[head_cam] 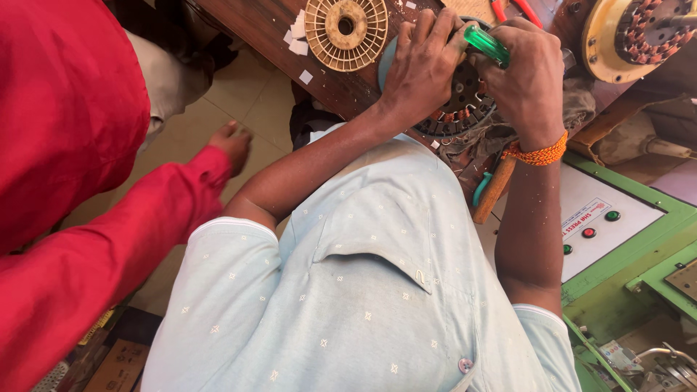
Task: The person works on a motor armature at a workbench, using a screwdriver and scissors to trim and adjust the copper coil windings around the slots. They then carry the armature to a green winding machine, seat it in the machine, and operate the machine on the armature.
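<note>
Seen from above, the person in a pale blue shirt (363,290) leaned over a dark wooden surface (276,33); a co-worker's red sleeve (87,239) filled the left, that person's hand (234,141) held low over the floor, apart from the work. The green control cabinet (624,247) stood at the right. On the surface lay a round slotted motor core (459,109), directly under both hands. The left hand (423,62) was spread flat on it, fingers closed over its rim, steadying it. The right hand (524,72), with an orange thread band (539,154) at the wrist, was closed around a green-handled tool (485,43).

The step in hand appeared to be work in the core's slots with the tool; the next move would likely call for firm downward bracing and careful aim of the tip. The tool's tip was hidden by the hands, as was most of the core. A tan slotted disc (346,30) and a yellow wound unit (639,33) were cut off at the top edge.
</note>
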